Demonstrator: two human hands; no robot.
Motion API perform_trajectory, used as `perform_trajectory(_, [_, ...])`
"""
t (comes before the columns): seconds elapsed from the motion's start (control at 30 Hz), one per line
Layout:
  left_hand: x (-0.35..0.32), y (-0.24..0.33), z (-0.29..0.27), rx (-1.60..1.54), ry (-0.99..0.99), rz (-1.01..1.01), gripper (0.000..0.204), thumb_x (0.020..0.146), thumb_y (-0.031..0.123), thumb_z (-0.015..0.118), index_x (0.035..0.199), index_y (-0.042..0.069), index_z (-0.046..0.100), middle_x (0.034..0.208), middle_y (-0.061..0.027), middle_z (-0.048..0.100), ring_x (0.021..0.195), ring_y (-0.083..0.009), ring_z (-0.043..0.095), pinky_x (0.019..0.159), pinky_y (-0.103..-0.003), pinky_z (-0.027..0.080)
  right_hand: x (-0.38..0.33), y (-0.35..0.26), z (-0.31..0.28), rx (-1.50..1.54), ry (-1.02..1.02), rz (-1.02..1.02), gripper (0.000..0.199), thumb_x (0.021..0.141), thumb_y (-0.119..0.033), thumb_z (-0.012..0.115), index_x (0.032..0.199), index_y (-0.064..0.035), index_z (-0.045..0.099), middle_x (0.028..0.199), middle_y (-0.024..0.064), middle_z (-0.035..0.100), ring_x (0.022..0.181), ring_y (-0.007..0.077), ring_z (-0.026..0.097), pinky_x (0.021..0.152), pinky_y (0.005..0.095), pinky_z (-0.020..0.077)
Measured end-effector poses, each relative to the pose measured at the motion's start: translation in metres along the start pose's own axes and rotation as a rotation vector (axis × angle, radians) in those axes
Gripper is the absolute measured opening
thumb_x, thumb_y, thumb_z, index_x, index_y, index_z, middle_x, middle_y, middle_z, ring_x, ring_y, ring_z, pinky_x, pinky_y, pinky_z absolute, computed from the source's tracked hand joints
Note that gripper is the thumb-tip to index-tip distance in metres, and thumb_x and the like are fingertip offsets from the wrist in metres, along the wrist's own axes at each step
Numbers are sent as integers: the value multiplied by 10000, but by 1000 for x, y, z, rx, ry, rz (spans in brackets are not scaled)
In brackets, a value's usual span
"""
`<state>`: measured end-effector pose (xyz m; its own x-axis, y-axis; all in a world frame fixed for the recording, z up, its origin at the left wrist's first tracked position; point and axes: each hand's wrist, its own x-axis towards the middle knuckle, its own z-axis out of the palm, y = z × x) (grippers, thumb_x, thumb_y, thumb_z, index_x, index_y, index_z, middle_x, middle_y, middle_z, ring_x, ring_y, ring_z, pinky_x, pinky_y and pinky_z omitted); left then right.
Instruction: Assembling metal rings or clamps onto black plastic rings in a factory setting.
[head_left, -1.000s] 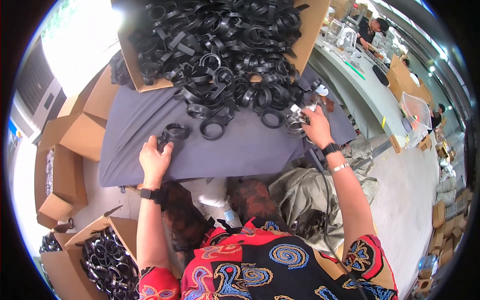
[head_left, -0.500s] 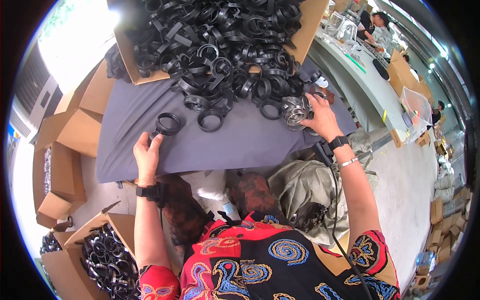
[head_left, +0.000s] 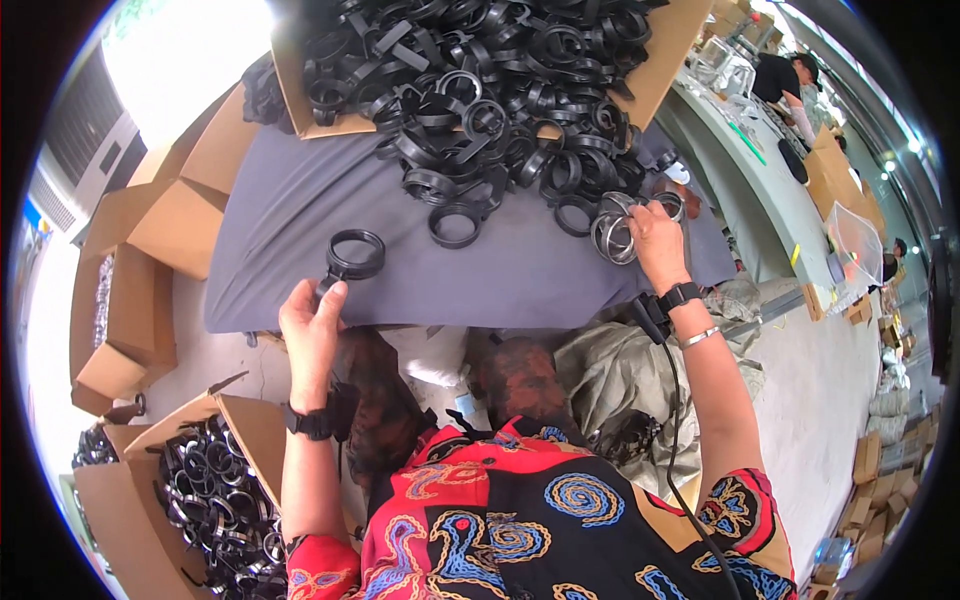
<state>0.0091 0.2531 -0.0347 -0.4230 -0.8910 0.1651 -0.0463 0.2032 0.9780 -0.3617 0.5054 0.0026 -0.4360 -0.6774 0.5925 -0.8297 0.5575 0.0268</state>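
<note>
Near the table's front left, my left hand (head_left: 313,318) is closed on the short handle of a black plastic ring (head_left: 356,254), which it holds up over the cloth. On the right, my right hand (head_left: 658,240) has its fingers curled in a pinch at a small cluster of shiny metal rings (head_left: 612,240). It grips one of these, though the fingers partly hide it. Left of the metal rings lie loose black rings (head_left: 453,226) at the front of a large pile of black rings (head_left: 480,90).
The pile spills from a cardboard box (head_left: 672,62) onto the grey cloth-covered table (head_left: 270,230). Another box (head_left: 130,520) of ringed parts stands at the lower left. A black cable (head_left: 672,420) runs past my right forearm. Behind a side table, a person (head_left: 785,85) sits at work.
My left hand has raised the black ring slightly, its handle now pointing toward me. My right hand's spread fingers have closed at the metal rings, which have shifted apart. The view has shifted a little.
</note>
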Motion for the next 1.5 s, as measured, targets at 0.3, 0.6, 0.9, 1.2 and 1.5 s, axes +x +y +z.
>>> perform_trajectory(0.3, [-48, -28, 6, -196, -44, -191, 136, 881, 125, 586, 788, 37, 538, 625, 16, 497, 593, -81, 470, 591, -233, 382, 20, -79, -13, 224, -185, -93, 122, 745, -114, 664, 827, -36, 619, 768, 165, 624, 728, 357, 613, 637, 420, 480])
perform_trajectory(0.6, [-44, -33, 4, -246, -113, -230, 110, 871, 92, 577, 787, 22, 566, 655, -12, 551, 646, -99, 514, 655, -239, 413, 7, -106, 25, 430, -297, 15, 225, 822, -187, 636, 922, 14, 633, 790, 232, 632, 785, 396, 621, 699, 443, 504])
perform_trajectory(0.9, [-34, -38, -7, -246, -141, -257, 125, 864, 91, 581, 760, 22, 571, 665, -16, 566, 662, -101, 530, 668, -241, 416, 15, -112, 4, 449, -629, -174, 769, 693, -250, 719, 1349, 2, 406, 1332, 237, 457, 1226, 365, 430, 1050, 389, 350])
perform_trajectory(1.2, [-37, -52, -10, -300, -171, -244, 122, 854, 108, 602, 751, 48, 578, 693, -18, 596, 676, -93, 534, 675, -225, 402, 18, -146, -23, 255, -240, -675, 610, 695, -31, 630, 1283, -4, 470, 1202, 148, 511, 1110, 322, 480, 906, 417, 431])
perform_trajectory(1.5, [-35, -56, -14, -372, -216, -279, 109, 850, 121, 640, 846, 14, 619, 736, 12, 592, 699, -82, 524, 689, -235, 402, 23, -162, -44, 293, -34, -800, 580, 692, -47, 635, 1258, -29, 507, 1196, 121, 507, 1072, 294, 500, 886, 381, 451])
